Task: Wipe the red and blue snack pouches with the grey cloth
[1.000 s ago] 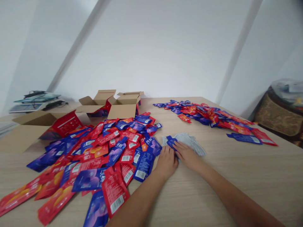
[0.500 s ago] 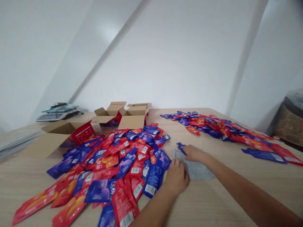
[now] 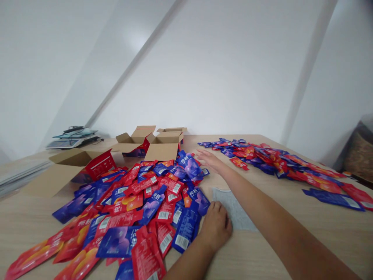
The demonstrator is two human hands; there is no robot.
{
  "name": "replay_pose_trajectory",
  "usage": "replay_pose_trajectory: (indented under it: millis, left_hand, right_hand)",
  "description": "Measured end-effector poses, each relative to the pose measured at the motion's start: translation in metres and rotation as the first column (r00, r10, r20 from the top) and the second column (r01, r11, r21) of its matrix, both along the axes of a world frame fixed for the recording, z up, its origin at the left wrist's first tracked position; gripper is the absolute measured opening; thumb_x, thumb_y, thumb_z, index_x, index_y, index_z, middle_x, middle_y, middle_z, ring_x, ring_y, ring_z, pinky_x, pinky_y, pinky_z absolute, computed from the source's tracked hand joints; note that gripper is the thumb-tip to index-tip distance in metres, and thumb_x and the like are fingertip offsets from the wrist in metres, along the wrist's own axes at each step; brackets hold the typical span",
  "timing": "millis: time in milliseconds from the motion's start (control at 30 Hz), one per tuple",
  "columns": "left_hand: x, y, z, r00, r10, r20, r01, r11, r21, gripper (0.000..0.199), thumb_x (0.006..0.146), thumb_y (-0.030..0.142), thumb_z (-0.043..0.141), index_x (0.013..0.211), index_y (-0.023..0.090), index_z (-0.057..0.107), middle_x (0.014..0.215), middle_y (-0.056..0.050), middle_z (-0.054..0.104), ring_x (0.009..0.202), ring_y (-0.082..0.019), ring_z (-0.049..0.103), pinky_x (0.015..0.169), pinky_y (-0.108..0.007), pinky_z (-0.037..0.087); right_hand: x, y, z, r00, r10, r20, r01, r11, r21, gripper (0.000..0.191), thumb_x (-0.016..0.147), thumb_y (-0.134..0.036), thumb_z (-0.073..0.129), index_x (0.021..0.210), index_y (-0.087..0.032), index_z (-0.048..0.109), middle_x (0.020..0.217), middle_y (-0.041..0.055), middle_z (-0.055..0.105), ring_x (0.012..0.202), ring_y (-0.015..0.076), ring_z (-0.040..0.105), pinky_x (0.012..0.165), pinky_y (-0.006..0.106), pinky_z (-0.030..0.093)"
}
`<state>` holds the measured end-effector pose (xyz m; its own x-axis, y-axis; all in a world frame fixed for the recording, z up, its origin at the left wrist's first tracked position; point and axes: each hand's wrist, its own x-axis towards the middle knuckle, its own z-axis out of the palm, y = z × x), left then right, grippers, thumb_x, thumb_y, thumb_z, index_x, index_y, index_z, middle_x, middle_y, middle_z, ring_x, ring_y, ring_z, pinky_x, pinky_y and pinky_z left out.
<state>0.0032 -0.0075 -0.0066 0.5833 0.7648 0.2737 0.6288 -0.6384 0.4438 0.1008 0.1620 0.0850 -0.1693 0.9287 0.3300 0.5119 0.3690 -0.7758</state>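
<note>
My left hand [image 3: 216,226] rests with curled fingers at the left edge of a grey cloth [image 3: 240,212]; whether it pinches the cloth is hidden. My right hand [image 3: 210,160] is stretched out over the back right edge of the left pile, fingers apart and nothing held. Just left of its fingers lies a blue pouch [image 3: 190,165] on top of that pile. Red pouches [image 3: 148,254] and blue pouches [image 3: 118,241] make up the rest of the heap, which reaches close to my left hand.
Open cardboard boxes [image 3: 161,151] stand behind the left pile, another box [image 3: 55,177] at its left. A second pouch pile [image 3: 262,157] runs along the right. Stacked items [image 3: 72,137] lie back left on the table [image 3: 291,233].
My right hand has moved from the grey cloth up and left to the pile and opened. The blue pouch it held now lies on the pile. My left hand has stayed nearly still.
</note>
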Motion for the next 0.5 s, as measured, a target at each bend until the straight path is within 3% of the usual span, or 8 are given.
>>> replay_pose_trajectory:
  millis: [133,300,400,500]
  left_hand:
    - [-0.002,0.005,0.000,0.997,-0.021,0.070,0.025,0.998,-0.052,0.009,0.080,0.019,0.049,0.087,0.018,0.055,0.099,-0.007,0.053,0.099,-0.021,0.046,0.087,-0.032,0.042]
    - [-0.003,0.020,-0.001,0.979,-0.144,0.144,0.156,0.985,-0.075,0.012,0.076,0.010,0.049,0.081,0.018,0.056,0.095,-0.006,0.056,0.097,-0.019,0.050,0.087,-0.029,0.041]
    - [-0.006,0.031,0.001,0.959,-0.240,0.152,0.253,0.965,-0.075,0.014,0.076,0.008,0.049,0.080,0.019,0.056,0.093,-0.005,0.057,0.095,-0.017,0.051,0.085,-0.028,0.041]
    - [-0.011,0.038,0.005,0.953,-0.271,0.137,0.285,0.954,-0.097,0.012,0.079,0.011,0.050,0.085,0.019,0.056,0.093,-0.005,0.058,0.095,-0.017,0.052,0.085,-0.027,0.042]
  right_hand:
    - [0.039,0.013,-0.020,0.969,-0.187,0.162,0.193,0.981,-0.021,0.039,0.090,-0.033,0.041,0.123,-0.019,0.055,0.125,0.0091,0.059,0.113,0.0184,0.054,0.096,0.035,0.041]
    - [0.131,0.007,-0.066,0.796,-0.426,0.431,0.456,0.889,0.037,0.041,0.081,-0.015,0.046,0.120,-0.006,0.055,0.126,0.0208,0.054,0.122,0.0266,0.046,0.103,0.041,0.031]
    - [0.170,0.008,-0.084,0.684,-0.493,0.538,0.526,0.844,0.106,0.044,0.078,-0.011,0.047,0.122,-0.004,0.052,0.125,0.0235,0.054,0.122,0.0276,0.046,0.101,0.041,0.032]
    - [0.189,0.014,-0.095,0.611,-0.507,0.608,0.543,0.827,0.145,0.046,0.079,-0.009,0.046,0.125,-0.004,0.049,0.122,0.0240,0.056,0.116,0.0266,0.052,0.095,0.039,0.038]
